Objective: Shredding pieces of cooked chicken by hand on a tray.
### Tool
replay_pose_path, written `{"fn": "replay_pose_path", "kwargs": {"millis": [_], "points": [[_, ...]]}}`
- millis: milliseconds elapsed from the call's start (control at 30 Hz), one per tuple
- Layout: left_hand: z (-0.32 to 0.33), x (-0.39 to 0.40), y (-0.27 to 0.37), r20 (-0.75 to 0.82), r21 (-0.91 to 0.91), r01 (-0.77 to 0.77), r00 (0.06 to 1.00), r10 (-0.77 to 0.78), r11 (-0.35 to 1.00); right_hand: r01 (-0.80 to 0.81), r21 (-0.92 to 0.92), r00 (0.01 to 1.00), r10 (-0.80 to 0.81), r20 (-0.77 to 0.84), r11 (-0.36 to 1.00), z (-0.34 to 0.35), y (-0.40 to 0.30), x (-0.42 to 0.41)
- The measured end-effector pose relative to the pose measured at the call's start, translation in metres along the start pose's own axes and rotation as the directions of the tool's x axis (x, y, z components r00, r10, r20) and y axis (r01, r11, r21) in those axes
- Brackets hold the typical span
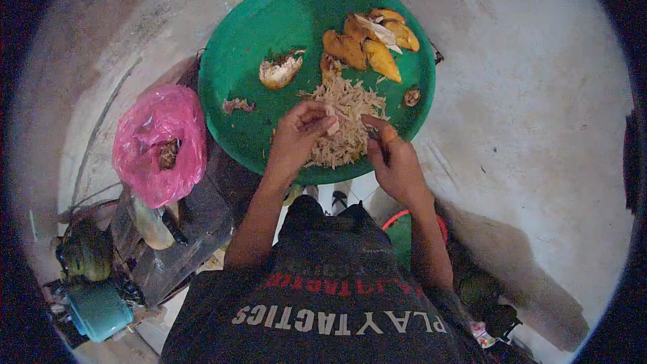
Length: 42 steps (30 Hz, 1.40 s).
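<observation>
My left hand [298, 134] pinches a small pale piece of cooked meat [332, 120], which looks like chicken. Across from it, my right hand [397, 156] hovers at the right side of a heap of shredded meat [349, 103]. Its fingers are partly curled, and whether they hold a shred is not clear. Both hands are over a large round green tray [242, 35]. Behind the heap lie several yellow-brown cooked meat pieces [381, 58], one with pale flesh showing. A torn piece with browned skin [280, 72] rests left of centre.
Small scraps [238, 105] lie at the tray's left, and a brown lump [412, 96] at its right. A pink plastic bag [162, 172], standing open at left, has brown scraps inside. Lower left is a blue-green container [99, 311]. A red-rimmed green container [402, 235] is under my right forearm.
</observation>
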<state>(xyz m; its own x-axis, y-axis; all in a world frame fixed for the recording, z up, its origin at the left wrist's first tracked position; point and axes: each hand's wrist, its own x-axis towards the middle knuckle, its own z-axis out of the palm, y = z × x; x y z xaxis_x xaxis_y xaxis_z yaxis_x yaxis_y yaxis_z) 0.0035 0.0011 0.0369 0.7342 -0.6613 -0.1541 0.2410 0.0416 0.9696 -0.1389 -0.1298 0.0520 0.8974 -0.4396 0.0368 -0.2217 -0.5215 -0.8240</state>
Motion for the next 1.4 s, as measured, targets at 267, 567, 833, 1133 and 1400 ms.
{"fn": "replay_pose_path", "kwargs": {"millis": [267, 567, 833, 1133, 1400], "points": [[0.004, 0.000, -0.007, -0.038, -0.085, -0.022, 0.999, 0.019, 0.996, 0.015, 0.352, 0.998, 0.007, -0.061, 0.936, 0.021, -0.008, -0.002], [0.018, -0.011, 0.000, -0.136, 0.168, -0.125, 0.980, 0.148, 0.978, -0.083, 0.187, 0.995, 0.092, -0.038, 0.979, 0.019, -0.001, 0.004], [0.012, -0.002, -0.017, -0.179, 0.101, -0.174, 0.965, 0.190, 0.980, -0.012, 0.167, 1.000, 0.012, 0.001, 0.986, 0.020, -0.005, 0.011], [0.013, -0.004, -0.013, -0.203, 0.089, -0.117, 0.970, 0.133, 0.989, -0.048, 0.334, 0.994, 0.013, 0.105, 0.941, 0.017, 0.002, 0.018], [0.014, -0.003, -0.014, -0.256, 0.085, -0.098, 0.960, 0.116, 0.992, -0.102, 0.327, 0.993, 0.116, -0.024, 0.940, 0.011, 0.008, 0.020]]}}
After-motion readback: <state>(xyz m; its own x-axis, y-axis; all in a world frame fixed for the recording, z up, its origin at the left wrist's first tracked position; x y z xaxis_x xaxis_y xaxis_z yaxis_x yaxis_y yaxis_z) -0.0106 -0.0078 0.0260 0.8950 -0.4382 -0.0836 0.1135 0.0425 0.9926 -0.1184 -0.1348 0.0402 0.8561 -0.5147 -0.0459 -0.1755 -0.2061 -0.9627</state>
